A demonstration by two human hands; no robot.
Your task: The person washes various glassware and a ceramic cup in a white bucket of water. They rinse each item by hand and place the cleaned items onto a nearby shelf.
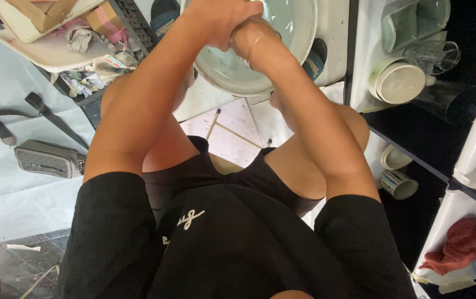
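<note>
Black short-sleeved shirt (232,243) nearest, left hand (221,19) clasping right wrist, right hand (243,41) unclear, over round pale-green glass bowl (293,33).

A dark shelf (415,138) carries stacked bowls (397,82) and a glass (434,55); below, two cups (398,184) stand on a lower shelf.

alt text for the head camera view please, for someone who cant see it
Seen from above, a seated person in black holds both hands, left hand over right hand, in a pale round basin. Cups sit on shelves to the right; a grey pouch lies to the left.
</note>
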